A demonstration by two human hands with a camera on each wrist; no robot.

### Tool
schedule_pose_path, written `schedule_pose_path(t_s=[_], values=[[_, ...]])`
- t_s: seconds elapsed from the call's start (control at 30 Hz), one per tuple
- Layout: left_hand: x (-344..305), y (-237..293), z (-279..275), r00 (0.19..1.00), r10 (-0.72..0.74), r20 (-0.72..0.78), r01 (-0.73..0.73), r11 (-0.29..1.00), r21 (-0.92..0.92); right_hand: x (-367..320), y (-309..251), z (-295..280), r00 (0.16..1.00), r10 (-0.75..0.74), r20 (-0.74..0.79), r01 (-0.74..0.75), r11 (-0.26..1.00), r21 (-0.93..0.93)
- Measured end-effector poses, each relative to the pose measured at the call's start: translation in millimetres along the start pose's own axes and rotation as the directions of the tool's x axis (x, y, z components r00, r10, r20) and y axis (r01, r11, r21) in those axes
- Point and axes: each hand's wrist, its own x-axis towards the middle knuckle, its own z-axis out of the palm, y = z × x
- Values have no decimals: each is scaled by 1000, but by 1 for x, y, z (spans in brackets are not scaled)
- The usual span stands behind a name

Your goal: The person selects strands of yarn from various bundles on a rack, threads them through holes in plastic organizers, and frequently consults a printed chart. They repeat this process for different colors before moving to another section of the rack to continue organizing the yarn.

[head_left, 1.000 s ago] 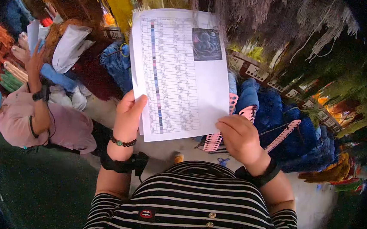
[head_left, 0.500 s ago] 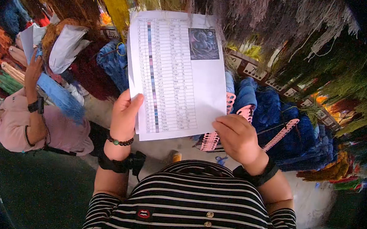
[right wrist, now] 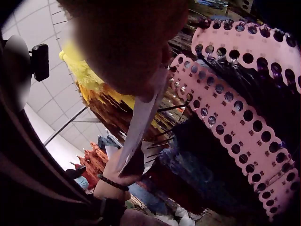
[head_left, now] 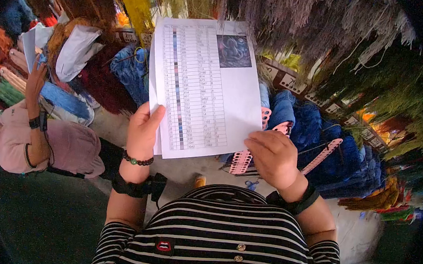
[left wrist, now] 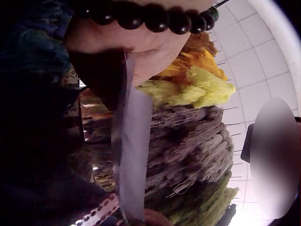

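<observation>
Both hands hold up printed sheets of paper (head_left: 241, 102) in the head view. A numbered table with a column of colour swatches fills the left of the top sheet, and a dark picture sits at its upper right. My left hand (head_left: 143, 129) grips the left edge, thumb on the front. Opposite it, my right hand (head_left: 275, 157) pinches the lower right corner between thumb and fingers. In the left wrist view the paper (left wrist: 134, 150) shows nearly edge-on. Pink thread cards (head_left: 323, 155) with rows of holes hang just beyond the right hand, also large in the right wrist view.
Yellow yarn (head_left: 130, 1), grey yarn (head_left: 300, 20) and olive yarn (head_left: 393, 91) hang ahead. Blue skeins (head_left: 315, 135) hang at right below a numbered rail (head_left: 332, 107). Another person in a pink shirt (head_left: 66, 140) stands at left by a white bag (head_left: 78, 54). Blue scissors (head_left: 251, 185) show low.
The sheets have shifted slightly left and down, still held in both hands. At left, the other person's hand has moved, and a light blue yarn bundle there has shifted.
</observation>
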Motion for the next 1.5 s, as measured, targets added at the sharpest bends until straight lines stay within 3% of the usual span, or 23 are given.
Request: schedule_pose_path(t_s=[0.2,0.3,0.4,0.5,0.57,0.6,0.73,0.87,0.97,1.07,1.5], values=[[2,-7,-7,997,-13,-76,16,999,34,3,-1,0,1000,29,-11,-29,999,18],[5,-10,-12,1000,-19,-1,19,1000,-1,6,4,-3,999,38,-11,-38,998,53],[6,-10,-10,997,-39,-60,41,999,34,24,12,-20,996,55,-69,-52,998,45],[2,-10,-13,999,-23,-25,24,999,38,51,9,-52,967,252,-37,-254,965,-64],[0,-7,-13,999,-32,-12,32,999,-13,72,5,-56,874,408,-263,-401,912,83],[-1,-8,-13,999,-32,-31,31,999,-37,78,6,-51,807,502,-310,-408,855,321],[-2,-11,-17,999,-31,-25,29,994,-103,81,13,-45,739,468,-484,-301,872,385],[-2,-14,-21,999,-42,-7,42,995,-91,75,2,-50,812,483,-328,-424,874,240],[0,-18,-25,998,-65,-11,64,995,-77,71,9,-49,918,244,-313,-249,968,24],[1,-20,-26,997,-68,-24,66,996,-68,70,3,-47,916,281,-288,-268,960,85],[0,-13,-21,996,-85,-25,82,991,-101,58,-1,-43,947,243,-209,-239,970,43]])
